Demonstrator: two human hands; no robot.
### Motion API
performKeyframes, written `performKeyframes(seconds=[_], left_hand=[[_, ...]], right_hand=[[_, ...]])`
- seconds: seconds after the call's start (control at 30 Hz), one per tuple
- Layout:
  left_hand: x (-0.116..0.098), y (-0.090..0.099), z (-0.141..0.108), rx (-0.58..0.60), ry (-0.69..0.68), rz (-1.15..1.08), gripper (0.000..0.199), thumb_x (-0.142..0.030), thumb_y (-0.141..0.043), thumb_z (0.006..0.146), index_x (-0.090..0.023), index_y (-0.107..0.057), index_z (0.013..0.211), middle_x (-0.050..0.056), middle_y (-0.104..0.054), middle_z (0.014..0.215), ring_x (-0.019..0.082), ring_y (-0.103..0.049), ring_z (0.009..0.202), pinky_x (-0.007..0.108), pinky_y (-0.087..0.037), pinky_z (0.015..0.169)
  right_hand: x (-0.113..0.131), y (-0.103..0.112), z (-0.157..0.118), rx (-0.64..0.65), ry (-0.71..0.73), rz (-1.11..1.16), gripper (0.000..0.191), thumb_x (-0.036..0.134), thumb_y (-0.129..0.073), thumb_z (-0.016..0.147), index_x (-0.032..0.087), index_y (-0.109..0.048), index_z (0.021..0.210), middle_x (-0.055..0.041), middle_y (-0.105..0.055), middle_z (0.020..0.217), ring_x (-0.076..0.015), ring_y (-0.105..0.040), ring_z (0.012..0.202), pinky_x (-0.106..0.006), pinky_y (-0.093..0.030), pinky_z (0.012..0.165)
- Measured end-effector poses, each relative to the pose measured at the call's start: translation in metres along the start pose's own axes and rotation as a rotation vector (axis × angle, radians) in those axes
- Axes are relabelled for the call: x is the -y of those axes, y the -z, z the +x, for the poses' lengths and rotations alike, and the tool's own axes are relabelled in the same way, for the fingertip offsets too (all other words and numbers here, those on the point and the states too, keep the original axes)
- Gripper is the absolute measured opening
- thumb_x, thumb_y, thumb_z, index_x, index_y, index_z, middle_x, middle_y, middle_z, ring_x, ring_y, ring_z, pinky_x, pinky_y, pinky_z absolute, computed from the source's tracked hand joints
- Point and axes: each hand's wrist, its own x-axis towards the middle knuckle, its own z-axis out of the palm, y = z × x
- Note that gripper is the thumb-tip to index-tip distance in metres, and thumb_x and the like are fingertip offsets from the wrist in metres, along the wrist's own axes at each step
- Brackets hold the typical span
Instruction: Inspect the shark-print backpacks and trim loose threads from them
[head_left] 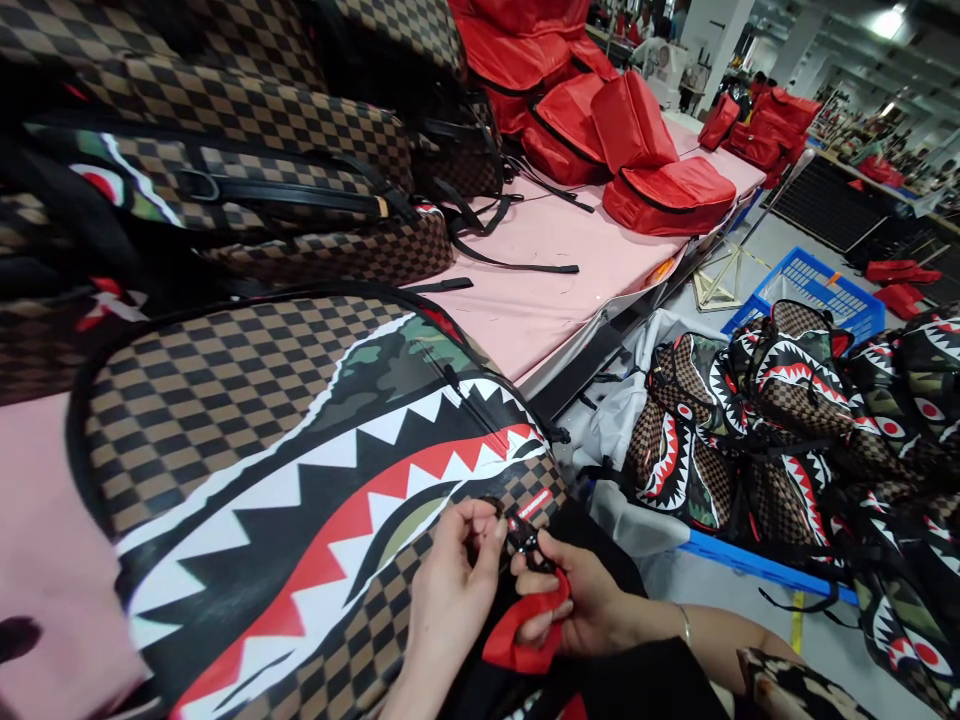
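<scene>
A large backpack [247,420] with a brown-and-black check and a printed shark mouth lies before me on the pink-covered table. My left hand [459,570] is over its lower right edge, thumb and fingertips pinched together at a small dark piece I cannot make out. Close beside it, my right hand [581,600] is closed around a red strap [525,630] that loops down below the fingers. Between both hands sits a shiny black fitting [523,537], partly covered by the fingers. Just above it is a small red label [534,503] on the backpack.
Several checked backpacks [270,180] are stacked at the upper left, their black straps trailing over the pink table cover [555,270]. Red bags [667,195] lie farther along. On the floor at right, shark-print bags [795,400] are piled near a blue crate [817,285].
</scene>
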Motion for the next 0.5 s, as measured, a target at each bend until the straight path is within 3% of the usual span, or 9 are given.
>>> performKeyframes(seconds=[0.13,0.23,0.33,0.43,0.5], left_hand=[[-0.003,-0.001,-0.001,-0.062,-0.003,-0.049,0.026,-0.046,-0.051,0.074,-0.022,-0.05,0.084,-0.001,-0.056,0.072,0.016,-0.054,0.062,0.028,-0.045,0.058],[-0.008,0.005,-0.004,-0.135,0.001,-0.175,0.025,-0.045,-0.053,0.074,-0.021,-0.05,0.081,-0.001,-0.054,0.071,0.015,-0.052,0.062,0.026,-0.044,0.058],[-0.015,0.015,-0.012,-0.108,-0.006,-0.233,0.024,-0.044,-0.057,0.073,-0.021,-0.052,0.079,-0.001,-0.053,0.066,0.014,-0.052,0.061,0.024,-0.045,0.057],[-0.022,0.021,-0.026,0.148,-0.135,-0.162,0.023,-0.043,-0.055,0.076,-0.021,-0.058,0.07,0.0,-0.055,0.06,0.015,-0.053,0.055,0.025,-0.048,0.053],[-0.026,0.021,-0.037,0.236,-0.272,-0.103,0.025,-0.044,-0.052,0.078,-0.024,-0.066,0.083,0.008,-0.066,0.085,0.021,-0.061,0.075,0.03,-0.053,0.068]], right_hand=[[-0.005,0.0,0.005,-0.032,0.018,0.006,0.042,0.035,-0.021,0.097,0.014,-0.049,0.074,0.0118,-0.023,0.041,-0.0048,-0.006,0.032,-0.016,-0.023,0.038],[-0.006,0.008,0.0,-0.029,0.103,-0.196,0.031,0.042,-0.04,0.09,0.017,-0.05,0.075,0.012,-0.024,0.041,-0.005,-0.01,0.033,-0.017,-0.022,0.039],[0.012,0.022,-0.01,-0.13,0.468,-0.659,0.036,0.052,-0.049,0.083,0.017,-0.057,0.084,0.0072,-0.04,0.05,-0.0068,-0.03,0.042,-0.02,-0.03,0.047],[0.049,0.039,-0.019,-0.253,0.84,-1.274,0.035,0.049,-0.05,0.084,0.02,-0.06,0.102,-0.0029,-0.058,0.081,-0.0145,-0.051,0.074,-0.028,-0.04,0.071],[0.075,0.051,-0.02,-0.247,0.963,-1.59,0.033,0.043,-0.051,0.084,0.021,-0.057,0.108,-0.0068,-0.059,0.096,-0.0187,-0.052,0.088,-0.033,-0.04,0.08]])
